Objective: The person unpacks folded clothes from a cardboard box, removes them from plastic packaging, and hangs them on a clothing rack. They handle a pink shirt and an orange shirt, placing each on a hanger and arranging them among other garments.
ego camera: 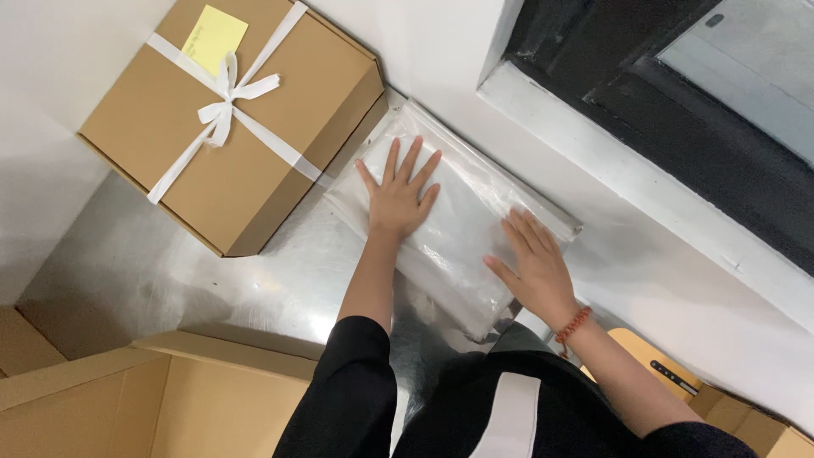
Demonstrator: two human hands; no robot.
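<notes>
Black top with sleeves pushed up – white stripe down the front, red beaded bracelet (573, 323)

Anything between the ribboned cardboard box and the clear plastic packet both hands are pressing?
Nothing: in the head view the ribboned box and plastic packet sit close, with only bare metal tabletop showing below the gap.

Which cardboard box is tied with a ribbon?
The closed box at upper left, beside the plastic packet: white ribbon bow and yellow note on top. The near box is open, untied.

Both arms reach forward. The left hand (397, 197) lies flat, palm down, fingers spread; the right hand (536, 265) lies flat too, fingers seemingly closer together, wrist bent.
</notes>
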